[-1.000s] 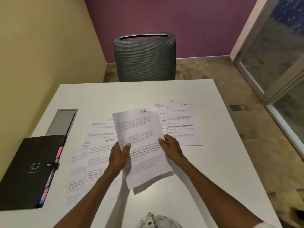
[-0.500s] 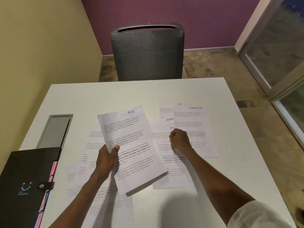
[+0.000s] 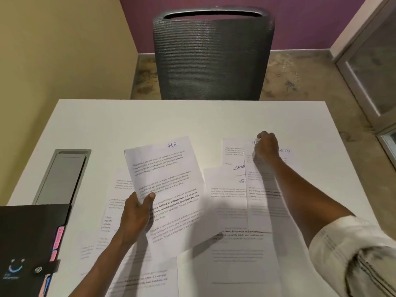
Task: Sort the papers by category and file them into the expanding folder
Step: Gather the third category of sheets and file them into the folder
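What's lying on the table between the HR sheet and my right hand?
Head view: overlapping printed sheets, some headed SPORTS, between HR sheet and right hand.

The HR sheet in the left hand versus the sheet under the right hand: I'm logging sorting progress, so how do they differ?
The HR sheet is lifted off the table and tilted, gripped by the left hand; the right-hand sheet lies flat and squarer to the table edge, among overlapping papers, the right hand at its top. The HR heading reads fully; the other's is partly covered, ending "RTS". Both are white printed pages with handwritten blue labels.
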Motion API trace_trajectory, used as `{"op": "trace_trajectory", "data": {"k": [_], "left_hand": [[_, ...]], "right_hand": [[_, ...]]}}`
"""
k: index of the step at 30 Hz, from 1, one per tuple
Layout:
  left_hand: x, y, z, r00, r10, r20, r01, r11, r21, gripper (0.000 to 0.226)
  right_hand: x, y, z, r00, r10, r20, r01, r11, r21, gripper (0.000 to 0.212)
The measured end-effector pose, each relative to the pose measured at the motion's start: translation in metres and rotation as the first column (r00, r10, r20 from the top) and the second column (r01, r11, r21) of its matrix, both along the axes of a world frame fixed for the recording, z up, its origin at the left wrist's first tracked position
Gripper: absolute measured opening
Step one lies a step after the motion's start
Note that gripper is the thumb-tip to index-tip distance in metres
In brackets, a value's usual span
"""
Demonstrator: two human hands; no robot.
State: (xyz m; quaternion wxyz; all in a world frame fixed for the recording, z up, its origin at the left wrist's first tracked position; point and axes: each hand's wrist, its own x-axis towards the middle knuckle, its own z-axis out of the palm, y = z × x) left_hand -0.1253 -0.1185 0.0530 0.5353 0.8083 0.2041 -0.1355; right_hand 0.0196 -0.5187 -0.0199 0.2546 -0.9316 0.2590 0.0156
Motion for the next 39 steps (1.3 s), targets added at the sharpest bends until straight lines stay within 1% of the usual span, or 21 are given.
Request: {"op": "trace_trajectory", "data": {"k": [1, 3, 5, 7, 10, 14, 16, 18, 20, 23, 27, 30, 33, 34, 36, 39], "left_hand": [[0.005, -0.002, -0.001, 1.000, 0.007, -0.003, -0.007, 1.000, -0.009, 0.023], [0.014, -0.006, -0.003, 1.000, 0.018, -0.009, -0.018, 1.000, -0.021, 0.023], [0.022, -0.009, -0.007, 1.000, 0.004, -0.007, -0.004, 1.000, -0.007, 0.022], [0.027, -0.012, -0.011, 1.000, -0.001, -0.006, 0.001, 1.000, -0.004, 0.024], [0.032, -0.020, -0.014, 1.000, -0.012, -0.006, 0.012, 1.000, -0.010, 0.029], [0.033, -0.027, -0.014, 0.999, -0.024, -0.036, 0.021, 0.997, -0.071, 0.030], [0.033, -0.029, -0.014, 0.999, -0.020, -0.049, 0.017, 0.997, -0.069, 0.032], [0.032, -0.031, -0.014, 0.998, -0.022, -0.064, 0.016, 0.995, -0.098, 0.035], [0.032, -0.032, -0.015, 0.998, -0.024, -0.062, 0.017, 0.994, -0.108, 0.034], [0.033, -0.032, -0.018, 0.999, -0.024, -0.040, 0.022, 0.998, -0.060, 0.035], [0.034, -0.029, -0.023, 0.997, -0.027, -0.067, 0.021, 0.996, -0.086, 0.038], [0.036, -0.026, -0.025, 0.998, -0.032, -0.060, 0.029, 0.998, -0.058, 0.037], [0.037, -0.026, -0.022, 0.998, -0.036, -0.045, 0.033, 0.998, -0.060, 0.034], [0.037, -0.026, -0.020, 0.999, -0.028, -0.036, 0.026, 0.998, -0.064, 0.032], [0.039, -0.025, -0.018, 1.000, -0.018, -0.004, 0.018, 0.998, -0.055, 0.027], [0.039, -0.020, -0.012, 1.000, -0.008, 0.027, 0.010, 0.998, -0.057, 0.017]], "right_hand": [[0.004, -0.009, -0.004, 1.000, 0.004, -0.015, -0.004, 0.999, -0.036, 0.033], [0.010, -0.026, -0.009, 0.995, 0.021, -0.097, -0.028, 0.997, -0.075, 0.036], [0.014, -0.041, -0.014, 0.980, 0.088, -0.178, -0.109, 0.988, -0.112, 0.037], [0.013, -0.047, -0.016, 0.967, 0.142, -0.211, -0.174, 0.975, -0.139, 0.040], [0.014, -0.050, -0.019, 0.964, 0.158, -0.212, -0.198, 0.963, -0.181, 0.037], [0.016, -0.046, -0.017, 0.950, 0.174, -0.259, -0.235, 0.946, -0.224, 0.024], [0.017, -0.043, -0.016, 0.942, 0.201, -0.270, -0.272, 0.927, -0.257, 0.027], [0.018, -0.042, -0.016, 0.936, 0.258, -0.238, -0.316, 0.914, -0.253, 0.030], [0.018, -0.044, -0.018, 0.930, 0.311, -0.194, -0.353, 0.902, -0.247, 0.026], [0.018, -0.046, -0.018, 0.913, 0.360, -0.191, -0.400, 0.880, -0.255, 0.022], [0.018, -0.044, -0.012, 0.890, 0.373, -0.260, -0.428, 0.882, -0.198, 0.024], [0.015, -0.044, -0.007, 0.867, 0.374, -0.330, -0.443, 0.882, -0.163, 0.026], [0.015, -0.044, 0.002, 0.853, 0.324, -0.409, -0.399, 0.910, -0.113, 0.028], [0.016, -0.046, 0.006, 0.861, 0.312, -0.402, -0.373, 0.924, -0.081, 0.024], [0.017, -0.050, 0.016, 0.897, 0.302, -0.323, -0.322, 0.947, -0.009, 0.014], [0.014, -0.055, 0.039, 0.942, 0.301, -0.150, -0.288, 0.952, 0.103, 0.017]]}}
